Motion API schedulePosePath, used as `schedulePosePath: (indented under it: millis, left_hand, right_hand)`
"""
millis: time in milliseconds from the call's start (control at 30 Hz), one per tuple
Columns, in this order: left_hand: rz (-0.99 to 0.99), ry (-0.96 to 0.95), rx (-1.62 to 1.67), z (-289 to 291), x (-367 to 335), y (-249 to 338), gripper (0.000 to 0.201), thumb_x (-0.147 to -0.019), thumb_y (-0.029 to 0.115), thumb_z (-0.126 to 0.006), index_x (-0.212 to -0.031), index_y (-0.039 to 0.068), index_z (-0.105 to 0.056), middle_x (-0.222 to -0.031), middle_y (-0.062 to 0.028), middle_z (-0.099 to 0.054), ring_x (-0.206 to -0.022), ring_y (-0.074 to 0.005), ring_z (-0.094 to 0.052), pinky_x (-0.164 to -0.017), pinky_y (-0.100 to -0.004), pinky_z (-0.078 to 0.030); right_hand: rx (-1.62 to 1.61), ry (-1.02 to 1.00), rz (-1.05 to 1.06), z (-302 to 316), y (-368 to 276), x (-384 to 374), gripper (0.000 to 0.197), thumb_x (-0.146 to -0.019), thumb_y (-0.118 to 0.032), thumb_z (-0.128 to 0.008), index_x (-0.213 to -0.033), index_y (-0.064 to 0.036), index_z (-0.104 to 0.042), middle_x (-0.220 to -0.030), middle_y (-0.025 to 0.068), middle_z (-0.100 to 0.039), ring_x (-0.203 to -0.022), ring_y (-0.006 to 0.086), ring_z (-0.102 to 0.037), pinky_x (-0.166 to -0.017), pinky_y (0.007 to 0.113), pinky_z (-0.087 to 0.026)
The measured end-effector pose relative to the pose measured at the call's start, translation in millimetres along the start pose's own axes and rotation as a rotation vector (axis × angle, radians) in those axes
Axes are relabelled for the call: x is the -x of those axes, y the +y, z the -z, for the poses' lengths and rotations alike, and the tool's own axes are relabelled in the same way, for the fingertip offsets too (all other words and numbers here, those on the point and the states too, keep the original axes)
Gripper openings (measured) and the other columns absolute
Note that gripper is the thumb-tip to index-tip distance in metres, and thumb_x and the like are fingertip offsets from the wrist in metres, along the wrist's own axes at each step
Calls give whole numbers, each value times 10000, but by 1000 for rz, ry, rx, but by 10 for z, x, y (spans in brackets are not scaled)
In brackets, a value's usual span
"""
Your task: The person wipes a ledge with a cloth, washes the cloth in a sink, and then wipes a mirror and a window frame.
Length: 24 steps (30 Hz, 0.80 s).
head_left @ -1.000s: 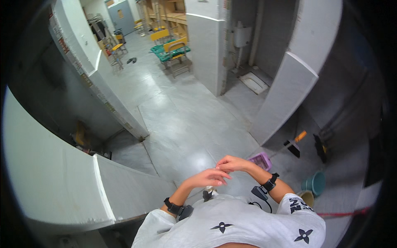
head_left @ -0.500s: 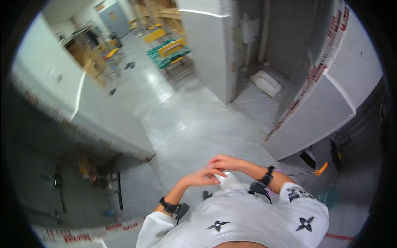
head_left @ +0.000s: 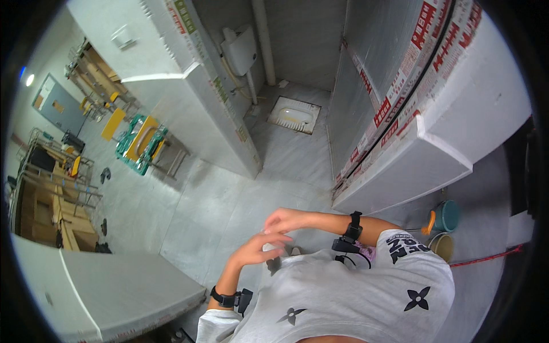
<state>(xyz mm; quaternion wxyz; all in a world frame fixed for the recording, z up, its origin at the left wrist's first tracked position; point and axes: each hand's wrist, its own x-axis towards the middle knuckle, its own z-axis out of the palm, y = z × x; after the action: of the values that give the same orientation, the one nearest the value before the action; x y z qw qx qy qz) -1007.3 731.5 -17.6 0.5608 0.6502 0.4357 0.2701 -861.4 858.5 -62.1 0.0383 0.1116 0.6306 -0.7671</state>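
Note:
My left hand (head_left: 260, 248) and my right hand (head_left: 286, 219) meet in front of my white shirt. The left fingers stretch out to the right, slightly apart. From above, the right hand's loosely bent fingers reach down to the left hand and seem to touch it. Nothing held shows in either hand. On each forearm sits a black strap with a small box, the left strap (head_left: 226, 298) near the wrist and the right strap (head_left: 353, 228) further up. Below my hands, part of a leg or shoe is half hidden.
Ahead, a squat toilet (head_left: 295, 115) lies in a grey alcove, with a white cistern (head_left: 240, 52) on its wall. Partition walls (head_left: 394, 166) stand close on the right and at lower left. A yellow chair (head_left: 142, 137) with green wrapping is at left. Buckets (head_left: 447, 216) stand at right.
My view has turned right, so the squat toilet now lies ahead and the chair has shifted left. My hands stay together before my body.

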Motion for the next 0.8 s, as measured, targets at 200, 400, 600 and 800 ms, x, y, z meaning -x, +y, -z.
schedulePosePath:
  millis: [200, 400, 600, 800]
  left_hand:
    - [-234, 291, -188, 1490, -439, 492, 604, -710, 40, -639, -1285, 35, -456, -961, -121, -601, -729, -184, -587, -758, -322, -464]
    - [-1015, 639, -561, 2750, -168, 1134, 530, -795, 235, -594, -1227, -22, -426, -687, -52, -483, -579, -167, -446, -726, -411, -419]
    - [-885, 371, -353, 3065, -768, 2011, 165, -701, 167, -653, -804, 38, -632, -668, -32, -554, -562, -131, -483, -474, -265, -407]
    - [-612, 477, -310, 3145, -1327, 1937, 117, -680, 107, -653, -670, 74, -541, -583, -7, -509, -492, -107, -445, -425, -257, -356]
  right_hand:
    - [105, 266, -88, 1612, -401, -312, 287, -909, -308, -540, -986, -48, -636, -792, 17, -629, -688, 77, -549, -600, 228, -449]
    - [151, 793, -273, 3642, -740, 1, 208, -854, -211, -574, -932, -29, -637, -681, 25, -618, -557, 85, -542, -525, 215, -440]
    - [191, 1297, -310, 5574, -1109, 679, 196, -807, -117, -536, -930, 15, -612, -717, 88, -633, -567, 139, -579, -500, 277, -473]
    - [253, 1517, -303, 7195, -1715, 1023, 197, -805, -95, -530, -915, 51, -602, -758, 128, -632, -558, 175, -584, -514, 286, -475]
